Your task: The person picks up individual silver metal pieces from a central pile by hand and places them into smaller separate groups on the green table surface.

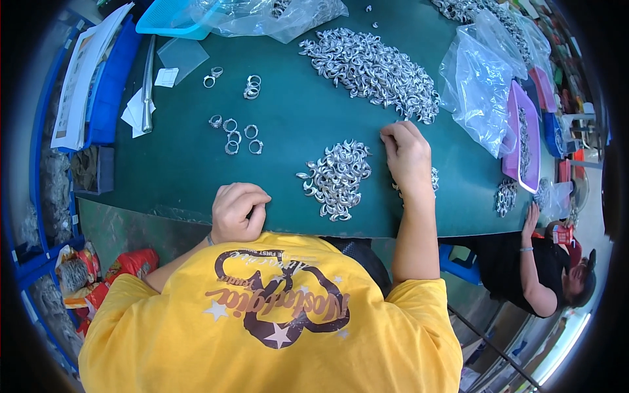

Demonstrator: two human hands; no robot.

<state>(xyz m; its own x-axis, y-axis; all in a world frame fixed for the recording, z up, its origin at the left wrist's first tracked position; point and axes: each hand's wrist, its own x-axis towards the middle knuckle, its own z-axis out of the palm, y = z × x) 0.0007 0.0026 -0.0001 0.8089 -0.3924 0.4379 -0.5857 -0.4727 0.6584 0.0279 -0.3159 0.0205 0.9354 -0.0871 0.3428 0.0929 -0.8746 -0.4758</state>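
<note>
My left hand point(238, 213) rests at the near edge of the green table, its fingers curled in; whatever they may hold is hidden. Farther right, my right hand point(407, 154) is closed in a pinch just below a big heap of small silver crescent-shaped metal pieces point(377, 69). What lies between those fingertips is too small to make out. Between my hands is a smaller pile of the same pieces point(337, 180). Another small pile point(434, 178) is partly covered by my right wrist. Several silver rings point(232, 141) lie in groups beyond my left hand.
A tapered metal rod point(148, 88) lies at the left beside paper slips point(135, 111). A blue basket point(171, 18) and plastic bags stand at the back. On the right are a clear bag point(475, 85), a pink basket point(524, 141) and a seated co-worker point(534, 275).
</note>
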